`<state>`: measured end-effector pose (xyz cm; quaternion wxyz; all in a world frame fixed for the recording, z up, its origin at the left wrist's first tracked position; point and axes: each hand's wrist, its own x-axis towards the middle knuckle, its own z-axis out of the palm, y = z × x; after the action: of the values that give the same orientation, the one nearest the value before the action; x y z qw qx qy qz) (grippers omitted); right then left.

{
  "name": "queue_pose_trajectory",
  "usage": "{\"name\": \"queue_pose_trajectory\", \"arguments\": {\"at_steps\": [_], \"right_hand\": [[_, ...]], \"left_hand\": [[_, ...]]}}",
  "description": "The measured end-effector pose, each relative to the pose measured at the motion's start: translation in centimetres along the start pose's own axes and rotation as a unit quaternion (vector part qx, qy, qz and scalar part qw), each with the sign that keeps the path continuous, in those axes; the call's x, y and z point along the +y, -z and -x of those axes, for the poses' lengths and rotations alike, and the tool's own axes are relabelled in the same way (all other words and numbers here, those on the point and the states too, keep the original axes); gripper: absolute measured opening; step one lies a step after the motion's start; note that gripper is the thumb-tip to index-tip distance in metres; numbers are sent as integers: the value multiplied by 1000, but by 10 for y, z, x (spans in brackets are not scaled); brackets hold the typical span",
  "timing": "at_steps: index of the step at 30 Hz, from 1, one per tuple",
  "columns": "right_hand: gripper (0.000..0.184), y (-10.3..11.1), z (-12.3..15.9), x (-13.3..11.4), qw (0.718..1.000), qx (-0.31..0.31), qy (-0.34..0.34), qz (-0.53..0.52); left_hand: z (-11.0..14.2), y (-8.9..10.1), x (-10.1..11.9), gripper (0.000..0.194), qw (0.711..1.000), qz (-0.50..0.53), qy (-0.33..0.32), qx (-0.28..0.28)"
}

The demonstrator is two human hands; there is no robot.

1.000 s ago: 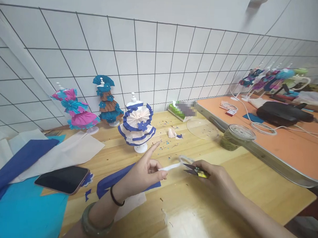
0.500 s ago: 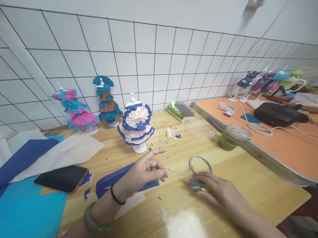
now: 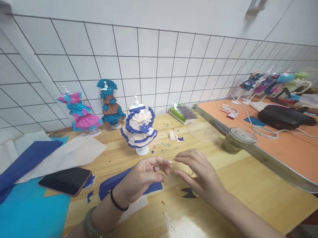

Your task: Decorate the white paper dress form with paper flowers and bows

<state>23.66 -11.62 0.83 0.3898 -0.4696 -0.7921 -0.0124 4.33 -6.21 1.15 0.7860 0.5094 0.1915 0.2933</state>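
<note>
Though the left hand (image 3: pixel 143 173) curls mid-frame, I cannot tell whether its fingers pinch anything; the right hand (image 3: pixel 202 173), fingers parted from thumb, partly hides the scissors (image 3: pixel 188 193), lower right of centre.

White wall tiles (image 3: pixel 148 67) with thin dark joints run behind the wooden table (image 3: pixel 266 187), below a plain pale wall (image 3: pixel 127 7). A second, orange-topped table (image 3: pixel 291 153) with a metallic edge adjoins at right. A bright reflection (image 3: pixel 189 232) whitens the wood's near edge.
</note>
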Motion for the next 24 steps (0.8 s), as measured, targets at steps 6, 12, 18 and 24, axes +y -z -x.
{"name": "queue_pose_trajectory", "arguments": {"at_steps": [6,12,18,24], "right_hand": [[17,-8,-23,-12,988,-1,-50,-148],[19,-11,-24,-10,992,31,5,-119],[18,-11,-22,-9,997,24,37,-64],[26,-9,-20,-6,996,40,85,-12]], "left_hand": [[0,7,4,30,998,-59,-23,26],[-1,11,1,31,996,-75,-31,38],[-2,9,0,33,999,-30,-12,40],[-2,7,2,34,996,83,-9,18]]}}
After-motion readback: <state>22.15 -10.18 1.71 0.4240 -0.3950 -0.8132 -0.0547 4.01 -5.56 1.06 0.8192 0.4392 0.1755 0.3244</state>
